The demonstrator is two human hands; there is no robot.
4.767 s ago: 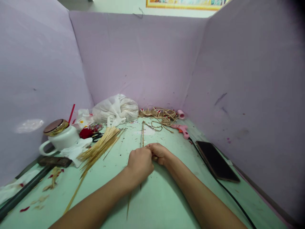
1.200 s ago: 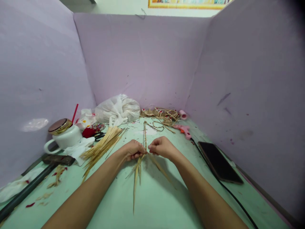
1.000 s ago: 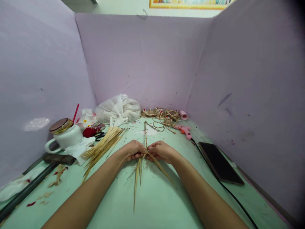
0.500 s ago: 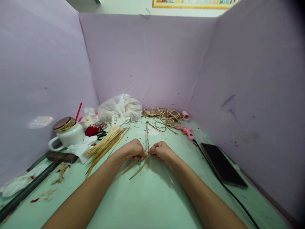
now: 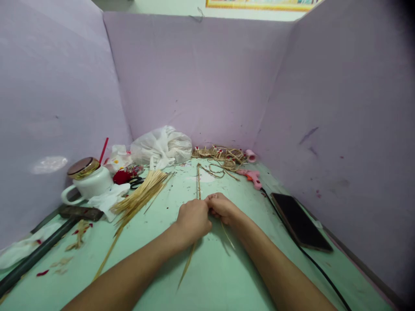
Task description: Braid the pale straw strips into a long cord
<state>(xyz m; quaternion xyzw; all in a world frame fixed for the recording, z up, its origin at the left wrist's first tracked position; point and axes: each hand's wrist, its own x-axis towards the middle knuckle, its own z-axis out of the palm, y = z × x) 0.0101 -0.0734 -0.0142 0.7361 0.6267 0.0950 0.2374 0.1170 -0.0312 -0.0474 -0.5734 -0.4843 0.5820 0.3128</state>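
Gripping braid (image 5: 199, 183), left hand (image 5: 193, 219) beside right hand (image 5: 221, 207), covered mug (image 5: 96, 184), filled bag (image 5: 164, 146)

The back of the left hand (image 5: 193, 221) hides most of its fingers and the near stretch of the braided strand (image 5: 199, 183); how that strand meets the fingertips of the right hand (image 5: 221, 208) cannot be told. The left forearm covers one end of a long straw (image 5: 108, 255). The left edge cuts off the hammer handle (image 5: 39, 251), the bottom edge the black cord (image 5: 319, 272), the top edge the yellow frame (image 5: 259, 6).
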